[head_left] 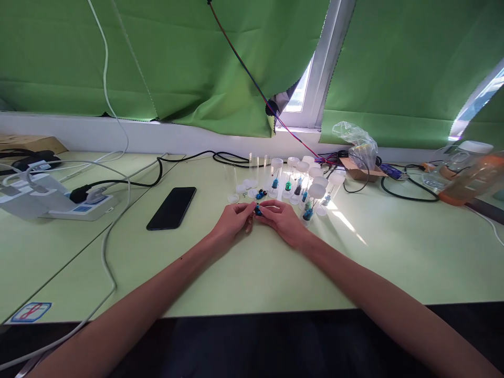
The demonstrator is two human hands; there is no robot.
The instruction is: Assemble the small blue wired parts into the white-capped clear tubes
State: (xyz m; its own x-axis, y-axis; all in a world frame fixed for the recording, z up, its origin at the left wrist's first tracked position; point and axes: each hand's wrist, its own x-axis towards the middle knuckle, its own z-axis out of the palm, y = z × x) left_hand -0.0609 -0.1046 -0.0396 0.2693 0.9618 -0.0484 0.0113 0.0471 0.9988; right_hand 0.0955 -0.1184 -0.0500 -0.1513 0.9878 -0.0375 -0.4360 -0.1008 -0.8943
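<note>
My left hand (232, 219) and my right hand (284, 222) meet over the middle of the table. Between their fingertips they pinch a small blue-and-black piece (258, 210), too small to name. Just beyond the fingers lies a similar blue-and-black piece (261, 195). To the right of my right hand stand several clear tubes with white caps (276, 164), holding small blue, green or dark pieces. Behind my hands are open clear tubes (254, 167), with loose white caps (248, 185) near them.
A black phone (171, 208) lies left of my hands. Farther left, cables run from a white power strip (84, 207). At right are a small cardboard box (360, 170) with a plastic bag (360, 143), black cables and an orange-lidded bottle (470, 181). Green blinds (177, 63) hang behind.
</note>
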